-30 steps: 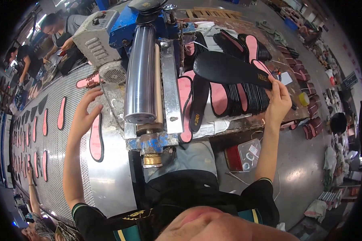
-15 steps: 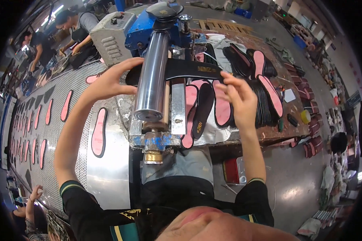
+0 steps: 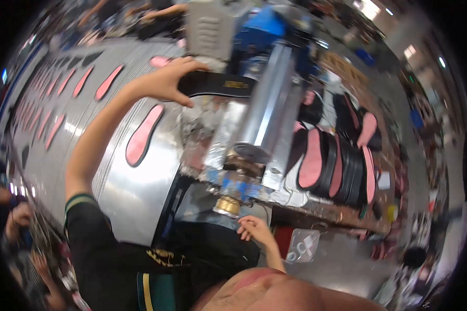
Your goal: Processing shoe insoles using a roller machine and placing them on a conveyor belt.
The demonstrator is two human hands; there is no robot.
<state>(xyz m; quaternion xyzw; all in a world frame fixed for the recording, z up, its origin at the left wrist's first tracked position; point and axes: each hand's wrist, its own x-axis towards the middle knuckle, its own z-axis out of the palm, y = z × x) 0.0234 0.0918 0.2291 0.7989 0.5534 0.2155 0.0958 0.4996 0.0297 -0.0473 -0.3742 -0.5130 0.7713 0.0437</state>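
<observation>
My left hand (image 3: 174, 80) grips the left end of a black insole (image 3: 215, 84), with fingers over the far edge and thumb at the near edge. The insole's right end reaches the shiny steel roller (image 3: 270, 103) of a press machine and goes out of sight there. Lower down, close to the brass knob (image 3: 227, 206) at the machine's front, is my right hand (image 3: 254, 229). Its fingers are loosely bent and apart, with nothing seen in them. Left of the machine, a pink-faced insole (image 3: 144, 136) with a black rim lies on the metal table.
Rows of pink insoles (image 3: 109, 83) lie on the perforated metal table (image 3: 117, 207). Right of the roller, stacked black and pink insoles (image 3: 347, 168) stand on the workbench. A grey control box (image 3: 208, 31) rises behind. Other people work at the far left and lower left.
The insole has shifted left, so more of it shows left of the roller. My right hand has let go of its right end and dropped toward my body. The view has turned left.
</observation>
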